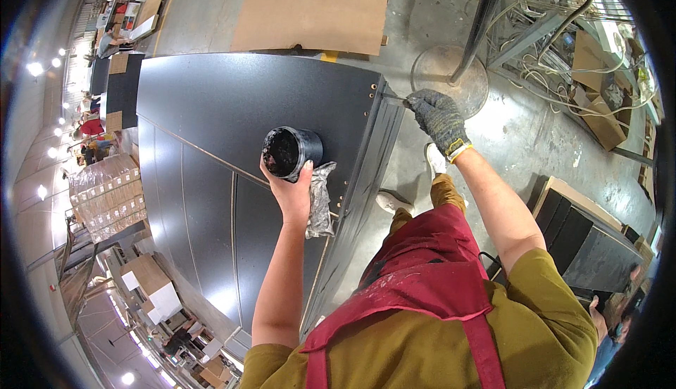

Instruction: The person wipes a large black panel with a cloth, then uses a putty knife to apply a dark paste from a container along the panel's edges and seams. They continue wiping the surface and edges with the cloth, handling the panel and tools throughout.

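My bare left hand [289, 192] holds a cup [310, 146] coated inside with black paint or a similar substance. A stained grey rag [319, 204] hangs beside that hand, over a stack of black panels [253, 88]. My right hand [435, 117], in a dark knit glove, pinches a thin tool [393, 97] whose tip is at the stack's edge, near the corner with small round holes. The kind of tool cannot be told.
A round metal stand base [449, 80] is on the floor beyond my right hand. Brown board [311, 9] lies past the panels. Cables and cardboard [602, 119] are at the right, more black panels [597, 257] lower right, near another person's hand [598, 317]. Other people work at far left.
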{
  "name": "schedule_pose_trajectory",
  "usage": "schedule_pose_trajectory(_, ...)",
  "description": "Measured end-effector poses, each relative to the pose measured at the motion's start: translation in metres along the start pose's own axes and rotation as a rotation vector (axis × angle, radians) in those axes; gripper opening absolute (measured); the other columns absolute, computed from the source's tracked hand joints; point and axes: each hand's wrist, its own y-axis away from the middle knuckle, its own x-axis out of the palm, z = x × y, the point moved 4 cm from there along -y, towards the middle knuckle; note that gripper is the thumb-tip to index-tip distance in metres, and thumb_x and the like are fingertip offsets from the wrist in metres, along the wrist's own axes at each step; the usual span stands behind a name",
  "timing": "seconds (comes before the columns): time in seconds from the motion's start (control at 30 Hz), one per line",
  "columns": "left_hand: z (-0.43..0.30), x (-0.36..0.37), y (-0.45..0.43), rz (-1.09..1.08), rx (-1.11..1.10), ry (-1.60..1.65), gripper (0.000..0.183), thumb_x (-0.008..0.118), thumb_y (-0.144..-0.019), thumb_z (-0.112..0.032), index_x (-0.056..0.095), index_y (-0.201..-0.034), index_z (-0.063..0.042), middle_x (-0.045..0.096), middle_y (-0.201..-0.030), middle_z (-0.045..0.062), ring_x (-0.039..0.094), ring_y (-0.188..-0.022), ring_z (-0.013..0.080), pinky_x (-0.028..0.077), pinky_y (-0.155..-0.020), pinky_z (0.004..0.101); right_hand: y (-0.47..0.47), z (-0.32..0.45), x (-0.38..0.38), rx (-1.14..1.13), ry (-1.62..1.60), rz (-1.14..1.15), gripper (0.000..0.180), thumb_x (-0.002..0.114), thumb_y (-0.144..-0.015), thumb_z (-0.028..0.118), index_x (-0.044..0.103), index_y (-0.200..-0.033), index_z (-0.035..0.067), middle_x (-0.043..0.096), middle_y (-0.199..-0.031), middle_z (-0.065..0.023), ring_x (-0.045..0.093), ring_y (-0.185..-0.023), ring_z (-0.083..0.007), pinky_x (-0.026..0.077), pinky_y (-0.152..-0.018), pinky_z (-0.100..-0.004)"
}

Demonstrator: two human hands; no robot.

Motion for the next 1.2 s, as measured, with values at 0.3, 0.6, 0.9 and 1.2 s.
schedule_pose_trajectory(0.3, 0.0, 0.001, -0.001, -0.012, 0.003, 0.0, 0.084, 0.078, -0.074, -0.011, 0.029, -0.142, -0.004, 0.047, -0.134, 0.019, 0.048, -0.125, 0.0287, 0.035, -0.108, 0.0388, -0.003, -0.013, 0.01, -0.102, 0.103, -0.107, 0.023, 0.062, -0.092, 0.027, 0.07, -0.095, 0.005, 0.058, -0.067, -0.0009, 0.05, -0.055, -0.0106, 0.043, -0.054, -0.0284)
schedule_pose_trajectory(0.6, -0.001, 0.001, 0.0, -0.004, 0.008, 0.023, 0.083, 0.077, -0.075, -0.009, 0.029, -0.142, -0.003, 0.048, -0.132, 0.017, 0.049, -0.122, 0.027, 0.036, -0.107, 0.0378, 0.018, -0.026, 0.016, 0.135, -0.467, -0.099, 0.017, 0.063, -0.092, 0.023, 0.064, -0.091, 0.007, 0.05, -0.061, 0.0005, 0.045, -0.049, -0.0103, 0.037, -0.045, -0.0265)
schedule_pose_trajectory(0.9, 0.001, 0.001, 0.0, -0.004, 0.028, 0.014, 0.082, 0.076, -0.076, -0.007, 0.028, -0.143, -0.003, 0.046, -0.134, 0.017, 0.048, -0.123, 0.0264, 0.035, -0.108, 0.0371, 0.009, -0.031, 0.039, 0.066, -0.291, -0.2, 0.024, 0.062, -0.093, 0.028, 0.065, -0.092, 0.005, 0.051, -0.06, -0.0003, 0.046, -0.051, -0.0103, 0.039, -0.049, -0.0271)
schedule_pose_trajectory(1.2, 0.004, 0.002, 0.0, -0.014, 0.058, 0.016, 0.08, 0.073, -0.078, -0.008, 0.028, -0.143, -0.001, 0.045, -0.136, 0.017, 0.048, -0.124, 0.026, 0.035, -0.108, 0.0366, 0.025, -0.024, 0.03, 0.016, -0.225, -0.241, 0.022, 0.058, -0.097, 0.024, 0.065, -0.101, 0.004, 0.055, -0.067, -0.0008, 0.047, -0.055, -0.0088, 0.039, -0.051, -0.0265)
